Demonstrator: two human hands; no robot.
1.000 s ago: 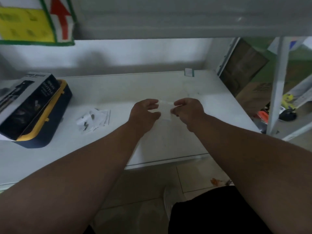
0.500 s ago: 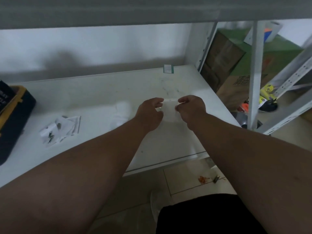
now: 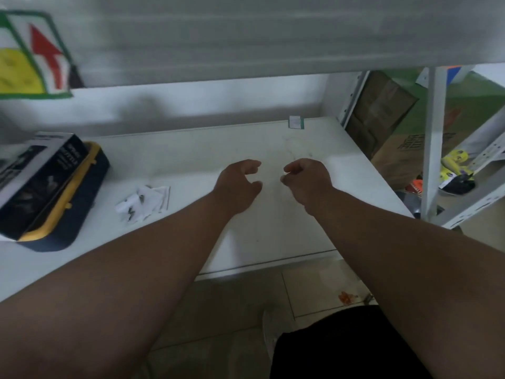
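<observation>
One pale speck (image 3: 283, 175) at your right fingertips is all that shows of the work. It is too faint against the white shelf (image 3: 191, 157) to name. It sits just above the middle of the shelf, in the gap between your two hands.

Your right hand (image 3: 307, 181) curls its fingers toward the thumb, seemingly to pinch the speck, but whether it truly grips is not clear. Your left hand (image 3: 237, 184) faces it, near but not touching, its fingers hooked and thumb held apart from them. Whether anything thin lies in that hand cannot be told either. The mirrored pose suggests you are holding something flimsy taut between both hands.

Left of your left arm lies a loose heap of small packets (image 3: 144, 199), likely set aside within reach. Further left, a dark box (image 3: 32, 176) rests on a yellow-and-navy case (image 3: 91, 170). A small tag (image 3: 296, 122) sits at the shelf's back edge. Beyond the right edge stand cartons (image 3: 382, 119).
</observation>
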